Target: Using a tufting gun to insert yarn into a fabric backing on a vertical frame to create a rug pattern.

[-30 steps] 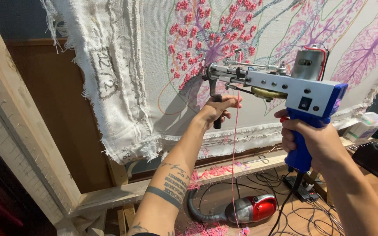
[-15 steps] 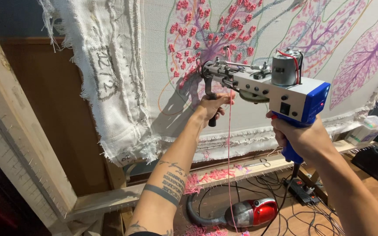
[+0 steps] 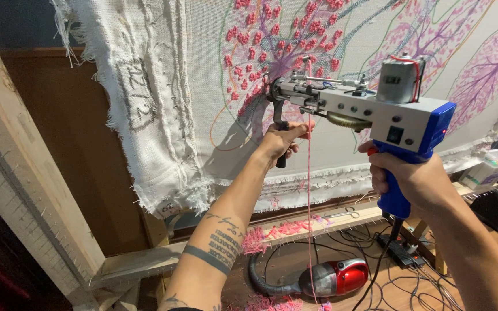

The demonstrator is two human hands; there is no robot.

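Note:
A blue and white tufting gun (image 3: 376, 109) points its nose at the white backing cloth (image 3: 214, 86), which hangs on a wooden frame. My left hand (image 3: 283, 140) grips the gun's black front handle below the nose. My right hand (image 3: 407, 178) is wrapped around the blue rear grip. A thin pink yarn (image 3: 309, 201) hangs straight down from the gun toward the floor. The gun's tip sits at a patch of pink tufted dots (image 3: 272, 40) beside purple branch lines.
A wooden frame beam (image 3: 24, 173) runs down the left side, and a lower rail (image 3: 295, 227) carries pink yarn scraps and scissors. On the floor lie a red and grey handheld vacuum (image 3: 335, 277), black cables and a power strip (image 3: 396, 250). A clear box (image 3: 488, 167) stands at right.
The gun and both hands have moved left and up along the cloth, from the lower edge toward the pink dotted patch.

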